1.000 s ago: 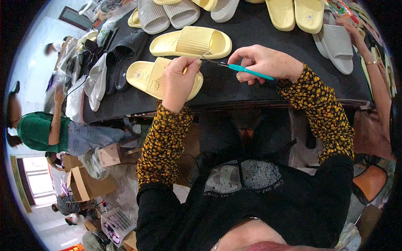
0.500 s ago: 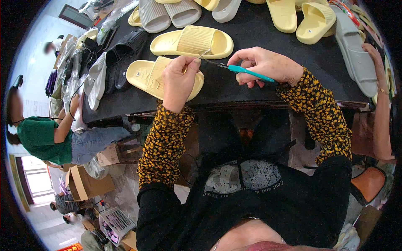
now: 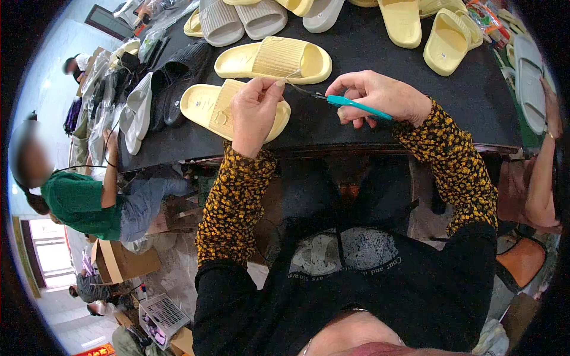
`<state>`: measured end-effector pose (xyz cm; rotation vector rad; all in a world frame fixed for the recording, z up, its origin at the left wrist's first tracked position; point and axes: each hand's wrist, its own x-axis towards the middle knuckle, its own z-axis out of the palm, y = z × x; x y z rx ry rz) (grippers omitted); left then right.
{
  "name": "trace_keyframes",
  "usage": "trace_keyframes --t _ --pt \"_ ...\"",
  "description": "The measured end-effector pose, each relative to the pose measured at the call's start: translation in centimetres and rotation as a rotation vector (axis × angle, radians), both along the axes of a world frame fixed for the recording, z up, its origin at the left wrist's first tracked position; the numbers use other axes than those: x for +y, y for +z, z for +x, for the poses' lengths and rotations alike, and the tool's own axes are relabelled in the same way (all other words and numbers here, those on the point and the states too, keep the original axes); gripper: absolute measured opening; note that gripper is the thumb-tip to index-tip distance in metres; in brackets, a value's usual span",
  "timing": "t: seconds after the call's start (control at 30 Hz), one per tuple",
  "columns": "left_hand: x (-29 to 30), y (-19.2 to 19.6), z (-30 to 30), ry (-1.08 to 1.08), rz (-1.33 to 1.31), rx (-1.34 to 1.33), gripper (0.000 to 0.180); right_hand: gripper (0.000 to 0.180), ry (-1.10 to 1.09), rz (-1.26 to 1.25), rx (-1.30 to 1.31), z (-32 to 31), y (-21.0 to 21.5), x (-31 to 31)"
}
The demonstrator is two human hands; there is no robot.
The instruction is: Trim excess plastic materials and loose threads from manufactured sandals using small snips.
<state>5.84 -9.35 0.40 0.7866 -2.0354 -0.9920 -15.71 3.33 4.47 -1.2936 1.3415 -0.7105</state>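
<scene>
Near yellow slipper [image 3: 209, 102] partly hidden by left hand [image 3: 254, 113], pinched shut on a thin thread; teal snips [image 3: 351, 105] gripped in right hand [image 3: 380, 95], tips beside thread

Single head fisheye, looking steeply down, close over table [image 3: 380, 127].

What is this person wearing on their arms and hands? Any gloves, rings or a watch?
Both forearms are covered by long, close-fitting sleeves in a black fabric speckled with small yellow-orange blotches, reaching to the wrists. Above them comes plain black cloth. The left hand and the right hand are bare: no gloves, and no ring or watch shows in this view.
</scene>
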Motion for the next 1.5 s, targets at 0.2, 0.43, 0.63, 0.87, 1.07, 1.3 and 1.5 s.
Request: trace_keyframes --t 0.2,0.43,0.63,0.87,1.07,1.3,1.5 --pt "-0.5 -0.1 0.0 -0.032 0.071 0.062 0.017 0.045 0.012 -0.015 0.001 0.0 0.0 0.0" --pt "-0.5 -0.8 -0.2 -0.045 -0.031 0.116 0.013 0.042 0.004 -0.009 -0.033 -0.1 -0.1 -0.2" --pt "-0.1 -0.7 -0.3 -0.029 -0.143 0.037 0.012 0.042 -0.014 -0.010 -0.035 0.1 0.0 -0.1" --pt "0.2 -0.6 -0.3 -0.047 -0.054 0.120 0.011 0.042 -0.024 -0.003 -0.071 0.3 0.0 -0.2" --pt "-0.1 -0.3 -0.3 -0.068 0.036 0.192 0.011 0.043 -0.022 0.007 -0.105 0.2 0.0 -0.2" --pt "-0.4 -0.4 -0.3 -0.035 0.069 0.220 0.012 0.046 0.008 -0.029 -0.079 0.3 0.0 -0.2" --pt "-0.6 -1.1 -0.1 -0.061 0.078 0.273 0.012 0.053 0.022 -0.014 -0.129 0.5 0.2 -0.1"
